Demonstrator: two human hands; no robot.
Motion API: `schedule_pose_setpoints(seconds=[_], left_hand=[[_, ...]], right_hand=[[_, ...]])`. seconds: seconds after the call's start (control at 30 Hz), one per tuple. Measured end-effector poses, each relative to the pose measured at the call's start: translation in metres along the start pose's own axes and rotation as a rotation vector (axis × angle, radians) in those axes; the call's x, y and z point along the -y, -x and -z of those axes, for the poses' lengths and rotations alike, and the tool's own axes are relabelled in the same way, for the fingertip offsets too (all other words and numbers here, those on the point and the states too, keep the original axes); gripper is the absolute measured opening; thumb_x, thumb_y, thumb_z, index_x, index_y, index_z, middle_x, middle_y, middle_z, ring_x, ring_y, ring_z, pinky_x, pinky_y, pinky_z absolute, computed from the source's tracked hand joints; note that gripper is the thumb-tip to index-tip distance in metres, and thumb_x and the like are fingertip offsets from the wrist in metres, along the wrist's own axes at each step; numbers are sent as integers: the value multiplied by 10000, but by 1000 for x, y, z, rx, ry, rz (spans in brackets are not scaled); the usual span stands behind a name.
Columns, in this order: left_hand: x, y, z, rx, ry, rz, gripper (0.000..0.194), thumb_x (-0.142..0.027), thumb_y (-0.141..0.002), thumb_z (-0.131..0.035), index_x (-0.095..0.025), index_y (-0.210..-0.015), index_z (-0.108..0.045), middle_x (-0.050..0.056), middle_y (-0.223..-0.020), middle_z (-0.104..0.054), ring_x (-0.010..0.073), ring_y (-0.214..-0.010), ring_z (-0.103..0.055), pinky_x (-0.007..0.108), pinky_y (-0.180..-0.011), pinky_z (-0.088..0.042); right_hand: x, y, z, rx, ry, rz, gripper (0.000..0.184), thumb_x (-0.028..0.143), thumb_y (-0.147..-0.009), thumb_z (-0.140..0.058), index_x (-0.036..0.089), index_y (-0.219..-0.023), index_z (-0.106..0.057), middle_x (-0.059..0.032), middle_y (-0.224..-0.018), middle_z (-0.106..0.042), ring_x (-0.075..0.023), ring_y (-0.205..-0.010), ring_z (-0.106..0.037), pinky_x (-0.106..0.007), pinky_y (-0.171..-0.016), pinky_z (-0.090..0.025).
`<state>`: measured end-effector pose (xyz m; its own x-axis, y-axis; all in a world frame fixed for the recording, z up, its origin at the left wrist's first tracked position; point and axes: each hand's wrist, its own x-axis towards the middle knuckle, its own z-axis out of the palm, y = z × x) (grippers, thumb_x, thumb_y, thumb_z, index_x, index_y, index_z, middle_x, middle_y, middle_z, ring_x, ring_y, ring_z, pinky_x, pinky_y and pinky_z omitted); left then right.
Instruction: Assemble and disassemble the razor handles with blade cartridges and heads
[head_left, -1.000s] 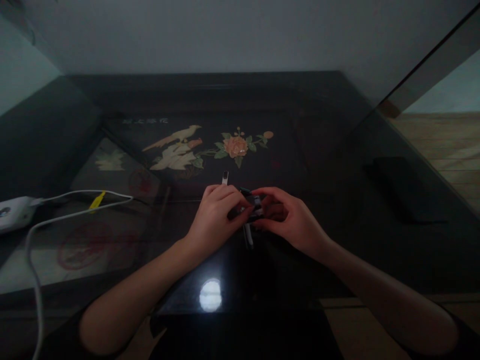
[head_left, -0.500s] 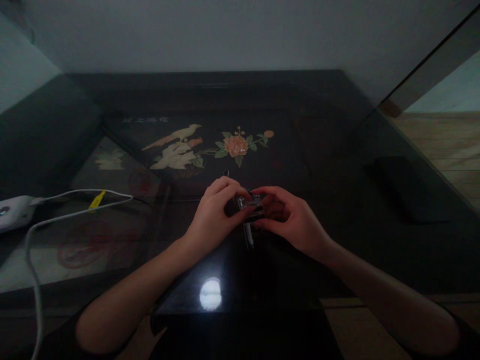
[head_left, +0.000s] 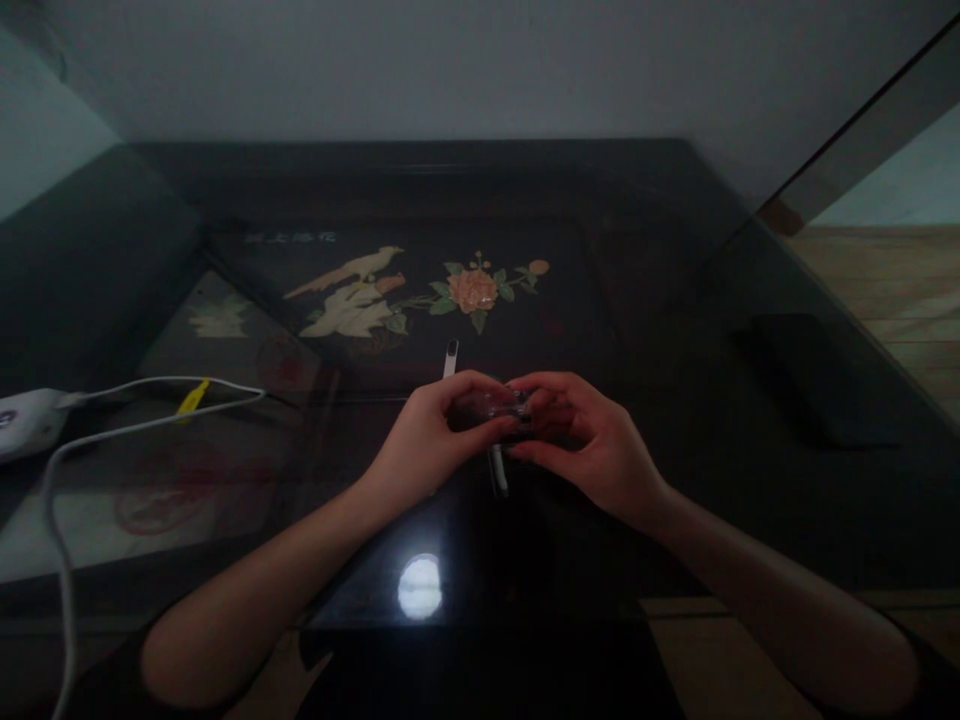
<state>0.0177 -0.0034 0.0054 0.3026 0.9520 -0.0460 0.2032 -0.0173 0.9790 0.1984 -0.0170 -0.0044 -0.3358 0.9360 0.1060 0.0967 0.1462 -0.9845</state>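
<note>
Both of my hands meet over the middle of a dark glass-topped table (head_left: 660, 300). My left hand (head_left: 427, 440) and my right hand (head_left: 585, 440) pinch the same small dark and clear object (head_left: 504, 408) between their fingertips; the dim light hides what it is. A thin light strip (head_left: 496, 468) pokes out below the object. Just beyond my left fingers a small silvery piece (head_left: 450, 357) lies on the glass.
A bird and flower picture (head_left: 420, 290) shows under the glass. A white device (head_left: 26, 425) with a white cable (head_left: 150, 405) and a yellow tag (head_left: 192, 398) lies at the left. A dark flat object (head_left: 814, 375) rests at the right. A lamp reflection (head_left: 420, 588) glares near me.
My fingers have shifted slightly round the small object, closing nearer together. The silvery piece beyond my left hand, partly covered half a second ago, shows again.
</note>
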Motion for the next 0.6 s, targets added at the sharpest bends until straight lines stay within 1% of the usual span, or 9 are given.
schedule_pose_setpoints(seconds=[0.17,0.4,0.6], left_hand=[[2,0,0,2,-8,-1,183,-214,-738,-715,-160,-909,-679,34,-883,-740,171,-818,-692,272,-753,-553],[1,1,1,-4,-33,0,119,-192,-738,-705,-159,-849,-676,8,-775,-711,146,-742,-669,245,-681,-536],[2,-1,1,-1,-32,18,142,-200,-754,-698,-154,-886,-678,23,-820,-721,153,-764,-669,252,-691,-534]], right_hand=[[0,0,0,5,19,15,427,116,-724,-754,245,-1103,-605,19,-856,-605,-124,-736,-642,-245,-672,-566],[-1,0,-1,22,18,14,414,136,-732,-750,247,-1103,-602,18,-857,-602,-125,-726,-636,-248,-656,-554],[-2,0,0,40,28,-2,448,151,-726,-753,250,-1130,-586,9,-889,-601,-137,-750,-639,-267,-676,-565]])
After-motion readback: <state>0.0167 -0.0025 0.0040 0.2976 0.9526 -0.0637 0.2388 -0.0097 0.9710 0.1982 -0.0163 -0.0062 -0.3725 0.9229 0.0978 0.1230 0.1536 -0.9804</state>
